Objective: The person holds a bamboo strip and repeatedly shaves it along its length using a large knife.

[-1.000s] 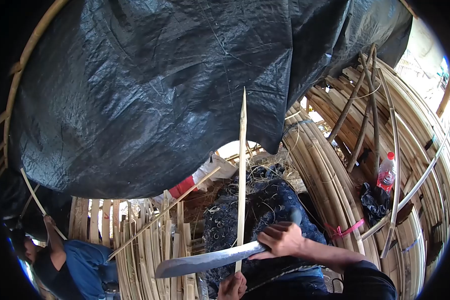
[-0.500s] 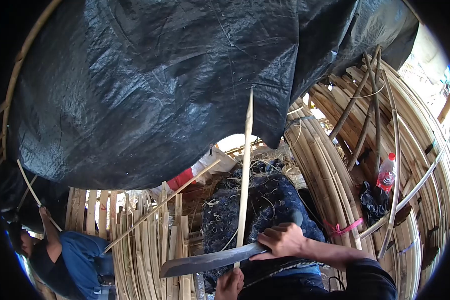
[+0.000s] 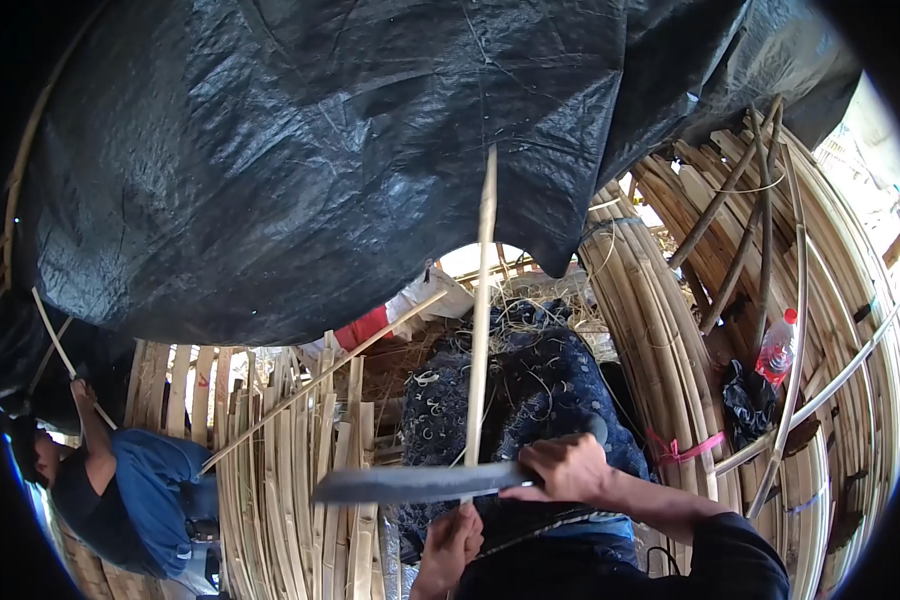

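Note:
My right hand (image 3: 567, 468) is closed round the handle of a machete (image 3: 420, 484), whose broad dark blade points left and lies across a long pale bamboo strip (image 3: 481, 320). The blade is slightly blurred. Just below it, my left hand (image 3: 454, 538) grips the strip's near end. The strip runs away from me, its tapered tip in front of the black tarp. Beneath it, a dark blue patterned cloth (image 3: 540, 390) covers my lap area, with curled shavings scattered over it.
Bundled bamboo slats (image 3: 660, 340) stand at the right, tied with a pink ribbon (image 3: 685, 449). A red-capped bottle (image 3: 777, 347) rests among them. Black tarp (image 3: 320, 180) hangs ahead. At left, a co-worker (image 3: 120, 490) holds a thin stick near upright slats (image 3: 290, 480).
The machete blade has swung to a more level angle across the strip. My left hand and the strip's near end sit slightly higher and further left in view.

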Demonstrator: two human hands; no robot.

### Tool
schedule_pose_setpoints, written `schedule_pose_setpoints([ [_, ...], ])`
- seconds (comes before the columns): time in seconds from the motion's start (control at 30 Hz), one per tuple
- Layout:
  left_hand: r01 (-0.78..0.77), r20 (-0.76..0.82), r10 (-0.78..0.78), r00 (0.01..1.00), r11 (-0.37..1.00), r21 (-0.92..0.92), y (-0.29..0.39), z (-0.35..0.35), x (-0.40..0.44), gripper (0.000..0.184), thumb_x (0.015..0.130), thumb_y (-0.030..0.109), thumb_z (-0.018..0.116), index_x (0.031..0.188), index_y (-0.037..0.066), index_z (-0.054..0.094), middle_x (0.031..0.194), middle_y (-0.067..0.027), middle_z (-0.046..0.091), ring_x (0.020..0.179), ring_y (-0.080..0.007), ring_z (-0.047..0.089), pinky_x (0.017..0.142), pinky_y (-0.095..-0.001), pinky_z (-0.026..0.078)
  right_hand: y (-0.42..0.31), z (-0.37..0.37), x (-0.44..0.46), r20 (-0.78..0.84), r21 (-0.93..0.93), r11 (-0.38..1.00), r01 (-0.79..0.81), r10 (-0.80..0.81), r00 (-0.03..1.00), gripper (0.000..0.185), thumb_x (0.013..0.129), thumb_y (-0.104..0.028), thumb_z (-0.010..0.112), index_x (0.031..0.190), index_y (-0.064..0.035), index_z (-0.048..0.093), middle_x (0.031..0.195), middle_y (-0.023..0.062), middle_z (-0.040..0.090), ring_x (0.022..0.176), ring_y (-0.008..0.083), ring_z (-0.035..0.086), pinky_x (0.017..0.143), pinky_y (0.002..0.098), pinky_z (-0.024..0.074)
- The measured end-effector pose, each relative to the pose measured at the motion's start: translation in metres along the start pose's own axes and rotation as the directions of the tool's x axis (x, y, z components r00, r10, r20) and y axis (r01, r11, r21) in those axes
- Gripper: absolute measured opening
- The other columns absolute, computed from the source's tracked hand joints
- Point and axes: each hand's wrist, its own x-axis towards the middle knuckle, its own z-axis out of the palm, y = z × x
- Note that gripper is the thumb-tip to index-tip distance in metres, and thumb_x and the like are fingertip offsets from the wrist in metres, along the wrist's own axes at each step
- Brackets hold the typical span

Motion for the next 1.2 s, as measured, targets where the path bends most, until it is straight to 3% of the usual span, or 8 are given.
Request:
schedule_pose_setpoints([
  [0.2,0.002,0.006,-0.002,1.000,1.000,-0.003,0.019,0.019,-0.007,0.044,0.114,0.039,0.046,0.078,0.012,0.041,0.061,0.0061,0.028,0.047,-0.0043,0.023,0.045,-0.0254,0.017,0.020,-0.019,0.027,-0.163,-0.171,0.972,0.160,-0.188,0.969,0.063,0.078,-0.075,0.074,0.071,-0.0147,0.059,0.064,-0.0016,0.054,0.049,0.0157,0.058,0.048,0.0300,0.0470],
  [0.47,0.059,0.028,-0.057,0.998,0.997,-0.058,0.018,0.013,-0.023,0.046,0.113,0.042,0.047,0.077,0.012,0.042,0.060,0.0063,0.028,0.048,-0.0044,0.022,0.046,-0.0258,0.017,0.028,-0.019,0.044,-0.125,-0.192,0.951,0.240,-0.266,0.956,0.063,0.079,-0.079,0.069,0.074,-0.0173,0.063,0.062,-0.0026,0.058,0.050,0.0143,0.060,0.048,0.0270,0.0438],
  [0.57,0.126,0.026,-0.124,0.992,0.989,-0.079,0.014,0.004,-0.041,0.047,0.113,0.043,0.046,0.077,0.012,0.042,0.060,0.0066,0.027,0.048,-0.0047,0.023,0.046,-0.0261,0.017,0.071,-0.018,0.050,-0.252,-0.262,0.947,-0.185,0.118,0.960,0.060,0.088,-0.071,0.068,0.073,-0.0128,0.066,0.056,0.0038,0.060,0.051,0.0221,0.064,0.048,0.0355,0.0467],
  [0.67,0.228,0.014,-0.228,0.974,0.970,-0.080,-0.001,-0.006,-0.056,0.047,0.113,0.042,0.045,0.077,0.012,0.043,0.059,0.0069,0.027,0.048,-0.0048,0.024,0.046,-0.0262,0.018,0.127,-0.020,0.056,-0.304,-0.066,0.733,-0.677,0.632,0.713,0.061,0.099,-0.059,0.063,0.075,-0.0031,0.069,0.053,0.0150,0.059,0.050,0.0316,0.064,0.051,0.0447,0.0475],
  [0.8,0.202,-0.109,-0.186,0.977,0.966,0.159,0.004,-0.014,-0.046,0.048,0.114,0.045,0.043,0.083,0.009,0.051,0.063,0.0045,0.036,0.052,-0.0060,0.032,0.050,-0.0243,0.025,0.125,-0.007,0.029,-0.249,0.231,0.711,-0.664,0.703,0.666,0.062,0.105,-0.049,0.056,0.077,0.0047,0.066,0.054,0.0193,0.053,0.047,0.0316,0.058,0.050,0.0449,0.0433],
  [0.93,0.149,-0.140,-0.143,0.980,0.988,0.032,0.015,-0.001,-0.019,0.043,0.114,0.038,0.045,0.085,0.008,0.054,0.069,0.0047,0.040,0.059,-0.0042,0.034,0.053,-0.0226,0.028,0.047,0.002,0.007,-0.046,0.353,0.777,-0.521,0.570,0.820,0.052,0.097,-0.048,0.065,0.079,0.0015,0.066,0.058,0.0185,0.056,0.048,0.0273,0.058,0.050,0.0433,0.0445],
  [1.03,0.055,-0.101,-0.040,0.994,0.988,0.143,0.014,0.006,-0.001,0.040,0.115,0.033,0.045,0.086,0.006,0.054,0.070,0.0047,0.040,0.062,-0.0049,0.035,0.056,-0.0239,0.029,0.015,0.018,-0.004,-0.050,0.087,0.970,-0.227,0.232,0.972,0.057,0.087,-0.067,0.072,0.075,-0.0109,0.066,0.064,0.0062,0.066,0.053,0.0221,0.067,0.049,0.0383,0.0491],
  [1.2,-0.198,-0.078,0.234,0.969,0.927,0.319,-0.001,0.020,0.012,0.037,0.114,0.030,0.045,0.086,0.008,0.050,0.066,0.0060,0.037,0.055,-0.0027,0.032,0.049,-0.0245,0.023,0.000,0.016,0.011,-0.108,0.003,0.999,0.034,-0.033,0.994,0.060,0.087,-0.071,0.069,0.074,-0.0129,0.063,0.063,0.0014,0.061,0.052,0.0195,0.067,0.047,0.0329,0.0505],
])
